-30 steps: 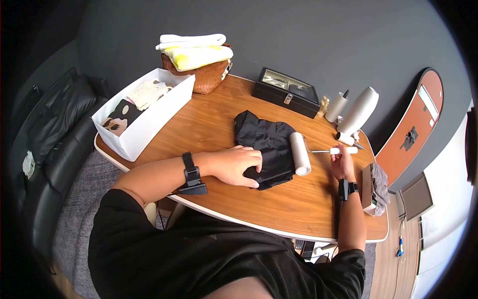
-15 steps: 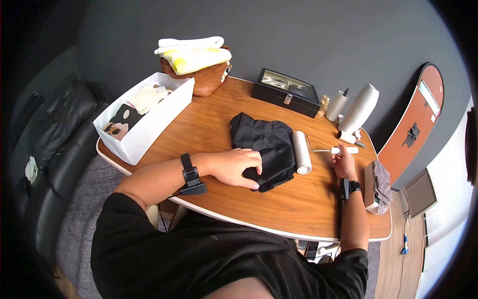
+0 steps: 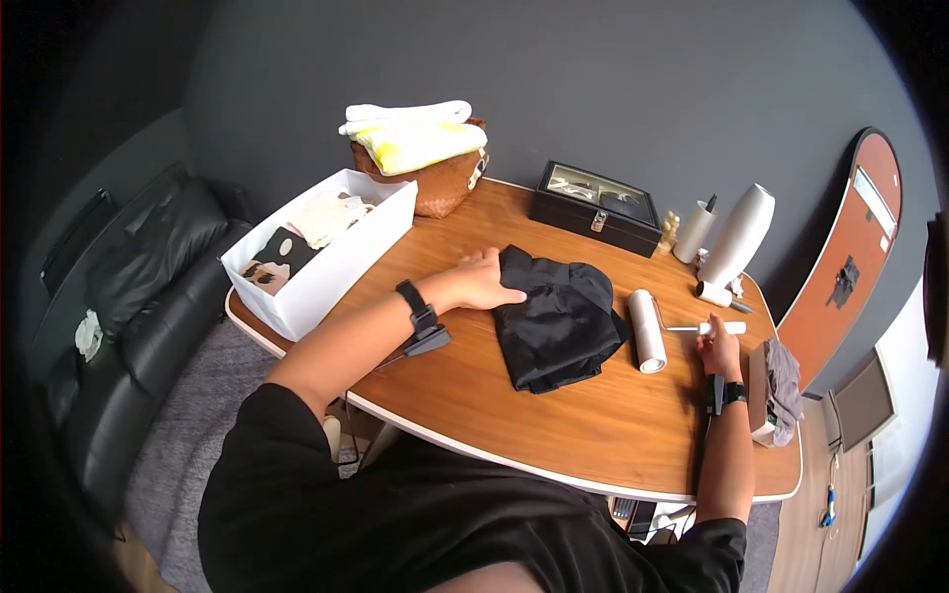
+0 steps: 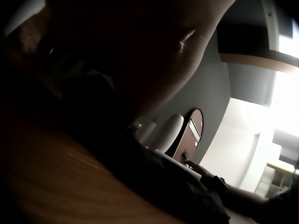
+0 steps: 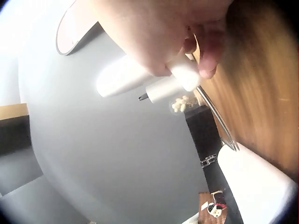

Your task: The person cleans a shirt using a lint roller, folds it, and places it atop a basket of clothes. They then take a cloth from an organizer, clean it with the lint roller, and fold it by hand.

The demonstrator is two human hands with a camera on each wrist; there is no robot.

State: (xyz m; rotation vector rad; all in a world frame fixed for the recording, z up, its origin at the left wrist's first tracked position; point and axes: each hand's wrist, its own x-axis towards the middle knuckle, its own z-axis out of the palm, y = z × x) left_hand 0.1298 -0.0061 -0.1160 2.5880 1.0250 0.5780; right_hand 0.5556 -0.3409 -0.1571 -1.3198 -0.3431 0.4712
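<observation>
A folded black cloth (image 3: 556,321) lies on the wooden table. My left hand (image 3: 483,282) rests at its upper left edge, fingers extended and thumb over the fabric; in the dark left wrist view the cloth (image 4: 154,172) lies under the hand (image 4: 154,51). With my right hand (image 3: 720,349) I grip the white handle (image 3: 732,328) of a lint roller, whose white roll (image 3: 647,331) is right of the cloth, apart from it. The right wrist view shows fingers round the handle (image 5: 183,72), with the metal rod running to the roll (image 5: 252,182).
A white box of clothes (image 3: 346,272) stands at left, a brown basket (image 3: 445,183) with towels behind it. Along the back are a black glass-topped case (image 3: 598,210), bottles and a white hair dryer (image 3: 741,235). A small box with grey cloth (image 3: 781,390) stands at right.
My left hand has moved from the cloth's lower left to its upper left edge. The cloth looks more spread, and the gap between it and the roller is wider. My right hand keeps its grip.
</observation>
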